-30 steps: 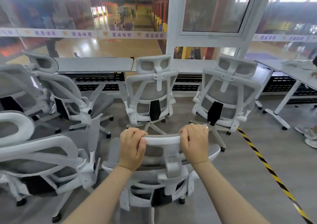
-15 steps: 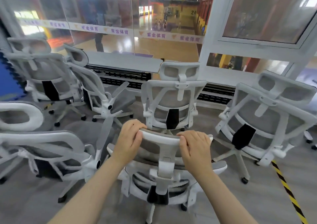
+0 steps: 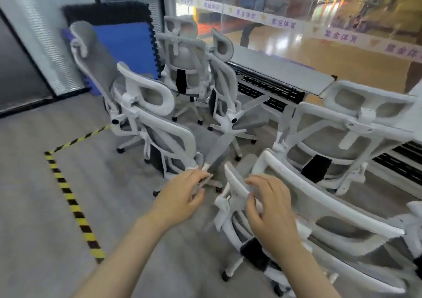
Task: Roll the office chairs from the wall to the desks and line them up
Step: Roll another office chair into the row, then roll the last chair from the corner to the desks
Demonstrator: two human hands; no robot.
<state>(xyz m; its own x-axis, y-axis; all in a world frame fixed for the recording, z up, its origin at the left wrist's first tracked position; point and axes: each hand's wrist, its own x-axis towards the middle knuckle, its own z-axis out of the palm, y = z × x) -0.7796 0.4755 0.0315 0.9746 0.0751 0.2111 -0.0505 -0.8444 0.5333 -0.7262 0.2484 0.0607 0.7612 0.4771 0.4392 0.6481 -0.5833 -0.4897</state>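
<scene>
Several white-framed, grey-mesh office chairs crowd the floor in front of the long desk [image 3: 274, 69]. The nearest chair's headrest [image 3: 231, 181] is just in front of me. My right hand [image 3: 271, 208] holds it, fingers curled over the top edge and thumb on the near side. My left hand [image 3: 182, 197] is off the headrest, fingers loose, beside the armrest tip [image 3: 214, 158] of the chair on the left [image 3: 159, 124]; whether it touches is unclear. Another chair [image 3: 342, 138] faces the desk at right.
More chairs stand at the back: one reclined [image 3: 96, 53] and two by the desk end [image 3: 182, 53] [image 3: 223, 76]. Blue and black foam mats [image 3: 127, 44] lean on the wall. Yellow-black tape [image 3: 68, 197] marks the floor at left. Another chair back [image 3: 342, 220] is close on my right.
My view has swung left. My left hand has let go of the headrest and moved left toward the neighbouring chair. My right hand stays on the headrest, which has turned.
</scene>
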